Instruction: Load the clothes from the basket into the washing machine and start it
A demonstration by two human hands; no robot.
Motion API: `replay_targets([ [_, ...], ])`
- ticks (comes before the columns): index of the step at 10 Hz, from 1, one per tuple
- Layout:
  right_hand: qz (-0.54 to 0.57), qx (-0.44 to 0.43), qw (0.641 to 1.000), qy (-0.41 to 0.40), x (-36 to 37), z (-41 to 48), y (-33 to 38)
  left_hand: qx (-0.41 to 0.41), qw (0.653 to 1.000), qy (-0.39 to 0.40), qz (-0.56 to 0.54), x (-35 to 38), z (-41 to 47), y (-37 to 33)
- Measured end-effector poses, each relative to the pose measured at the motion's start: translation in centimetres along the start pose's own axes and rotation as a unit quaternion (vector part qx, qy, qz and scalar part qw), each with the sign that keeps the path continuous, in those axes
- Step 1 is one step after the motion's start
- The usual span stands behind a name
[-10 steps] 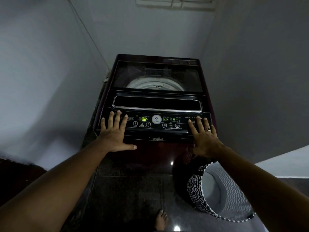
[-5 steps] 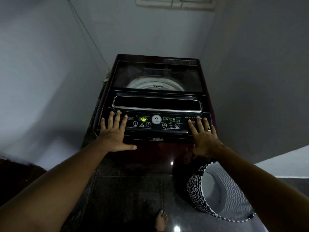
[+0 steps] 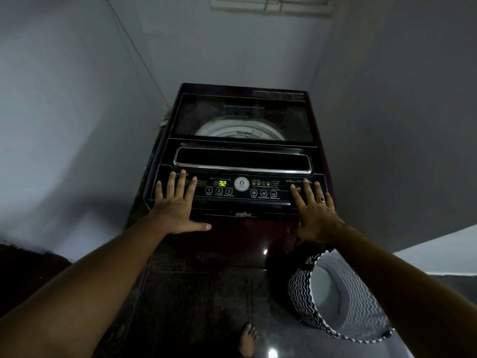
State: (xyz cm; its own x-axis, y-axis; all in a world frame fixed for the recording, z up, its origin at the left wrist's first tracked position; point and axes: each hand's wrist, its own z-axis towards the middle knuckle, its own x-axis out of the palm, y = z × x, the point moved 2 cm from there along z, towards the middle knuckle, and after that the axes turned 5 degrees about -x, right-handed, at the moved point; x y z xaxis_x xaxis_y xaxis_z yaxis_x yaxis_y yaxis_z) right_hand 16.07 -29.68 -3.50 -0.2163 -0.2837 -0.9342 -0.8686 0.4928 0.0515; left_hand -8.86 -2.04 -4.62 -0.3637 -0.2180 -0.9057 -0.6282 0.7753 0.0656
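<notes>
Washing machine sits in the corner w/ lid shut, tub rim visible thru the glass; display reads 32 in green, so power's on & a cycle looks set or running, can't tell which. Left hand lies flat on the panel's left end, fingers spread, gripping nothing; thumb hangs off the front edge. Right hand likewise flat & splayed on the right end, ring on one finger, nothing held. Basket, zigzag pattern, stands on the floor just right of the machine's front; looks empty inside, so the load's prob already in. Risks: left fingertips are near the Power key, w/ Program and Start/Pause just beyond. A slide toward the center while leaning could cut power or pause the wash. Right hand is near the Water Level key, same worry, may alter the setting. Leaning weight on the panel could also stress it. A bare foot on the glossy floor in front of the machine: slip hazard if wet.
</notes>
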Motion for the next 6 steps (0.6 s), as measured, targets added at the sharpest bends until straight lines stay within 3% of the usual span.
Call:
replay_targets([
  [6,-0.002,0.007,0.999,0.051,-4.3,-0.6,-0.1,0.020,0.998,0.054,-0.009,-4.1,-1.5,0.9],
])
